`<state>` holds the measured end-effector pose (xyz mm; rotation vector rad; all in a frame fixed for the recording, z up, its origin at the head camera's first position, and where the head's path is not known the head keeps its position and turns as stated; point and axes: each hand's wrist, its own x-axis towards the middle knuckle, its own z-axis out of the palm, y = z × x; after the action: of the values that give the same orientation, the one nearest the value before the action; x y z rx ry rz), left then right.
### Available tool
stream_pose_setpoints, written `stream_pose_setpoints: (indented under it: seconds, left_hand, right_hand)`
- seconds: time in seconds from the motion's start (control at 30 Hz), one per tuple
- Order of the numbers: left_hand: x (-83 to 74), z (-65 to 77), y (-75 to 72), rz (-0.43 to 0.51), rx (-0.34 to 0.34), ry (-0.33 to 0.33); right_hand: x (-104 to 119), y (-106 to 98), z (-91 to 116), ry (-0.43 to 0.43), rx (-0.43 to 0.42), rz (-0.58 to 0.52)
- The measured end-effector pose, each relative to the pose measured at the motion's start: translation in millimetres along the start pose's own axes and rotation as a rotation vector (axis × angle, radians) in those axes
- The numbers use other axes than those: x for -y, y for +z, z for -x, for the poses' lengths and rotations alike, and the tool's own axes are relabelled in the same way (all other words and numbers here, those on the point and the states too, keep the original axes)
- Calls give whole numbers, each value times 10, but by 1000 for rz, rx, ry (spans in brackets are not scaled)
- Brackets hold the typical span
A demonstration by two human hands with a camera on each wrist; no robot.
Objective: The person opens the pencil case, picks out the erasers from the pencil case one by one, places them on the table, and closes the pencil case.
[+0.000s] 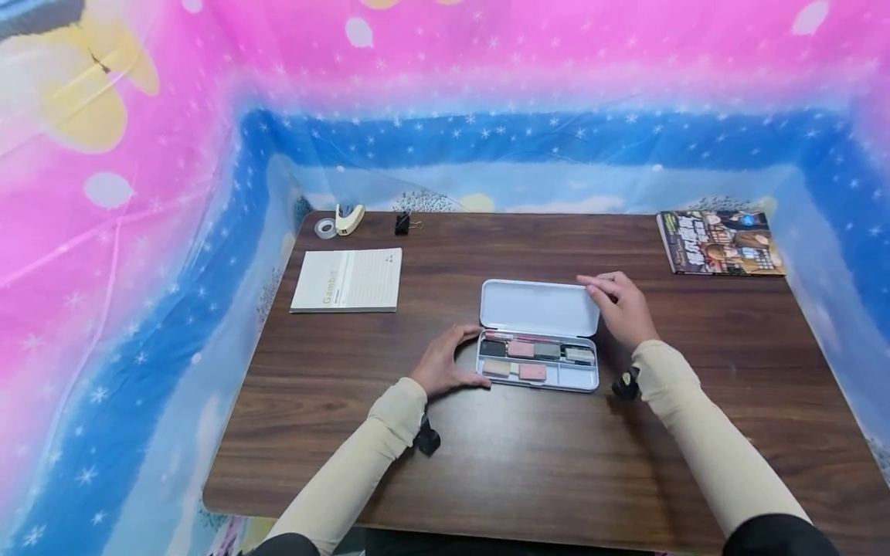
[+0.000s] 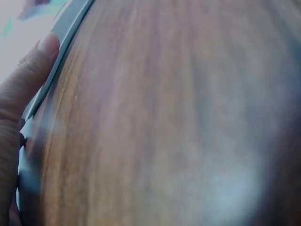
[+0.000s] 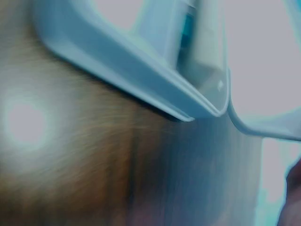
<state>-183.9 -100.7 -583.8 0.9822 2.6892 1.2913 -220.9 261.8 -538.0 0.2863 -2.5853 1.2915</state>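
Head view: your left hand (image 1: 445, 363) spans the left end of the white rectangular pencil case (image 1: 575, 376), thumb on its near edge, bent fingers gripping it, mid-way along the brown wood-grain tabletop (image 1: 528, 471). Your right hand (image 1: 622, 309) is at the white hinged lid (image 1: 538, 305)'s far corner; can't tell if its fingers pinch. Off-centre lid force plus slack left grip could swivel the case.

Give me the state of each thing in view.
White rectangular hinged case, open.
Left hand, gripping the case's left end.
Right hand, at the lid's far corner.
Cream paper notebook, closed.
Colourful illustrated paperback, closed.
Cream stapler, open or shut unclear.
Black binder clip, unattached.
Pale tape roll, lying flat.
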Motion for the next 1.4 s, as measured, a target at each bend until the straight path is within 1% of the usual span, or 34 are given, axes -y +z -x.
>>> stream_pose_setpoints:
  seconds: [0.07,0.13,0.23,0.3,0.37,0.57,0.67,0.7,0.77,0.83,0.9,0.93,0.97,1.0,1.03,1.07,1.1,1.17,1.23,1.3,1.4]
  left_hand:
    - [5,16,3,-15,8,-15]
    - [5,27,4,-29,12,-30]
    - [1,33,3,-49,22,-50]
    - [-1,26,2,-52,25,-52]
    - [-1,15,-2,-50,23,-49]
    - [14,7,16,-43,8,-30]
    - [27,6,29,-49,5,-23]
    - [29,6,32,-49,3,-22]
    - [33,7,37,-47,2,-24]
    - [26,5,38,-44,6,-29]
    - [19,2,37,-44,18,-45]
    - [15,-2,38,-42,20,-50]
    - [11,-4,36,-41,24,-61]
    - [5,-6,33,-39,26,-70]
    - [1,-3,29,-38,28,-79]
    - [1,-1,28,-35,27,-83]
    - [1,4,25,-31,23,-87]
    - [1,11,20,-27,20,-96]
    - [2,13,19,-26,17,-92]
    - [4,10,26,-28,16,-88]
    - [5,-6,45,-31,21,-74]
  right_hand:
    - [-98,29,-63,182,34,-78]
    - [-203,64,-109,304,54,-149]
    - [-324,107,-146,412,62,-247]
    - [-377,124,-162,457,65,-279]
    - [-403,131,-185,471,74,-271]
    - [-362,122,-213,485,105,-154]
    - [-315,117,-192,492,91,-169]
    - [-305,113,-175,489,72,-197]
    - [-295,102,-126,483,-2,-310]
    - [-280,70,-51,475,-93,-492]
    - [-273,17,57,452,-150,-698]
    - [-264,-18,119,446,-154,-775]
    - [-245,-57,192,444,-136,-822]
    - [-232,-93,266,447,-97,-848]
    - [-227,-123,341,447,-41,-837]
    - [-218,-149,416,446,23,-790]
    - [-205,-169,485,440,92,-716]
    - [-197,-197,592,392,213,-534]
    - [-200,-211,657,311,302,-335]
    - [-186,-223,692,210,347,-164]
    - [-161,-230,708,82,351,32]
